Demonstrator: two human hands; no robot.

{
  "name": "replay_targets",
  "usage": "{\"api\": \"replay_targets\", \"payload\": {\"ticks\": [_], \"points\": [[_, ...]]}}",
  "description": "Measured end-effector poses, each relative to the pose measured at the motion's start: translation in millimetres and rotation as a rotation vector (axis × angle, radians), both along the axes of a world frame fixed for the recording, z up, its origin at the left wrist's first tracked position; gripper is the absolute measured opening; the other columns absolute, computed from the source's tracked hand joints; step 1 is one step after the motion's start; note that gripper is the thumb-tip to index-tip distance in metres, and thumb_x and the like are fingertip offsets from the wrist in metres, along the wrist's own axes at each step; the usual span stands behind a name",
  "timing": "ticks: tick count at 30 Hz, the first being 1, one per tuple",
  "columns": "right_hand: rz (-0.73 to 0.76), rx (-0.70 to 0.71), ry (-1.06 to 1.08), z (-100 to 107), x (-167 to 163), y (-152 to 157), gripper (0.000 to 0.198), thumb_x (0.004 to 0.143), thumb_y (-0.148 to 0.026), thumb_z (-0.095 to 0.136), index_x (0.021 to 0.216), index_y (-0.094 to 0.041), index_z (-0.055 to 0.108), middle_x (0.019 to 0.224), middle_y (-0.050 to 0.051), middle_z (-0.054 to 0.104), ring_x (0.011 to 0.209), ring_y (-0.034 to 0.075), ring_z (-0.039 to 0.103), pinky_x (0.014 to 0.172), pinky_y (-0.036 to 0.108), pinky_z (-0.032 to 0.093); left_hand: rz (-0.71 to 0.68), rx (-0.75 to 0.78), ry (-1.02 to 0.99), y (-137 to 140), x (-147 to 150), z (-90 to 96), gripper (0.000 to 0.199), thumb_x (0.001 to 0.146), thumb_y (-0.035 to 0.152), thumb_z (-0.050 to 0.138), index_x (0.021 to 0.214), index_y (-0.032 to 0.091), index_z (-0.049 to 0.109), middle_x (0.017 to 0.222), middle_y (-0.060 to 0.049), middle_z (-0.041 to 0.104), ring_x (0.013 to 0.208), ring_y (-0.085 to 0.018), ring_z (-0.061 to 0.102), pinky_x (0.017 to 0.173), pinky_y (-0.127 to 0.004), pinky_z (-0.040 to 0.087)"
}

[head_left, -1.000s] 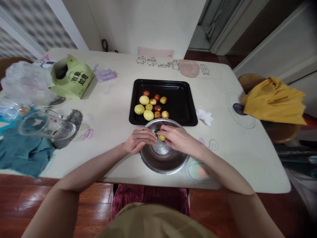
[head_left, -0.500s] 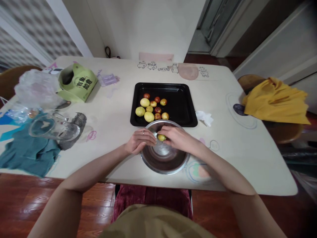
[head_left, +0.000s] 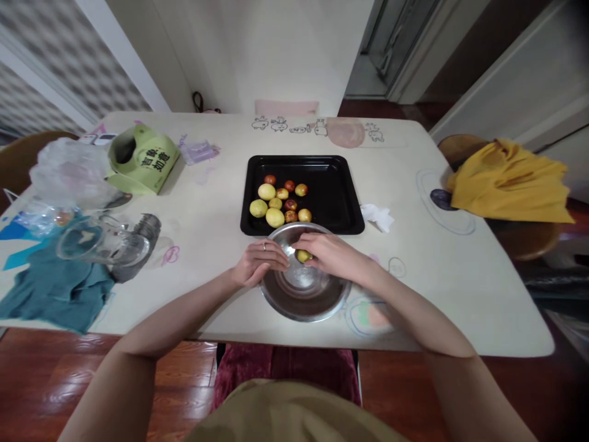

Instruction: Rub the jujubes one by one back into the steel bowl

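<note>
A shiny metal bowl stands at the table's near side, close in front of me. My right hand is over it, fingers closed around a yellow-green jujube. On the bowl's left rim lies my left hand, a ring on one finger. Its fingers are together and reach over the rim, with the tips close to the jujube; the rim under them is partly hidden. Just beyond the bowl is a black baking tray. Several jujubes, some pale yellow-green and some mottled red-brown, lie in its left half.
Crumpled white tissue lies right of the tray. On the left are a clear pitcher, a teal cloth, a green paper box and a plastic bag. A yellow cloth hangs over a chair at right.
The view has shifted slightly. My right hand has turned the jujube a little within its fingers. My left hand keeps its place on the rim.
</note>
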State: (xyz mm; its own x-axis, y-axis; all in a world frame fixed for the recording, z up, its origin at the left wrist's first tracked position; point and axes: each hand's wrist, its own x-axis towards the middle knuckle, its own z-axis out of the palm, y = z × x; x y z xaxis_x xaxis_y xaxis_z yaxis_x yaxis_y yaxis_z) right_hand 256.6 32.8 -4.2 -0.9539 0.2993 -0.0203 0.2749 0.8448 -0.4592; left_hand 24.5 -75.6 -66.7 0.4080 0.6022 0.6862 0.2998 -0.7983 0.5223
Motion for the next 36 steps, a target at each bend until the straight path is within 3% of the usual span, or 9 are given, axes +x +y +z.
{"api": "replay_targets", "payload": {"ticks": [10,19,23,29,36], "points": [[0.02,0.027,-0.013,-1.1,-5.2,1.5,0.024,0.088,-0.006,0.076,0.106,-0.019,0.068,0.11,0.007,0.071,0.102,0.024,0.069,0.086,0.034,0.051,0.005,0.024,-0.019,0.7,2.1,-0.2,0.055,0.115,0.033,0.027,0.106,0.02,0.08,0.096,-0.009,0.085,0.096,-0.025,0.081,0.09,-0.042,0.058],[0.003,-0.004,-0.012,2.4,-3.1,0.6,0.031,0.088,-0.005,0.072,0.112,-0.02,0.061,0.114,0.006,0.068,0.096,0.022,0.067,0.083,0.033,0.049,0.019,-0.015,0.003,0.6,0.7,-2.9,0.063,0.116,0.04,0.024,0.1,0.021,0.082,0.094,-0.009,0.085,0.096,-0.025,0.081,0.091,-0.045,0.06],[0.02,-0.016,0.019,2.4,-2.1,2.7,0.031,0.089,-0.004,0.072,0.114,-0.019,0.063,0.114,0.008,0.068,0.101,0.024,0.067,0.087,0.035,0.052,-0.005,0.015,-0.007,1.2,1.2,-1.8,0.057,0.114,0.034,0.026,0.107,0.021,0.082,0.096,-0.009,0.085,0.096,-0.025,0.08,0.092,-0.043,0.059],[0.088,0.034,0.033,-2.9,-3.7,4.1,0.02,0.097,-0.013,0.071,0.116,-0.018,0.069,0.113,0.01,0.066,0.107,0.026,0.067,0.093,0.039,0.054,-0.003,0.036,-0.003,0.7,2.1,2.7,0.056,0.115,0.032,0.026,0.102,0.017,0.079,0.095,-0.011,0.084,0.096,-0.024,0.08,0.093,-0.041,0.058],[0.041,0.06,-0.018,-4.5,-4.9,-1.4,0.024,0.092,-0.009,0.072,0.115,-0.016,0.068,0.114,0.011,0.066,0.108,0.027,0.066,0.094,0.041,0.055,0.004,0.034,0.005,-0.3,2.1,3.3,0.054,0.115,0.03,0.027,0.102,0.017,0.078,0.095,-0.011,0.084,0.096,-0.024,0.08,0.092,-0.04,0.057]]}}
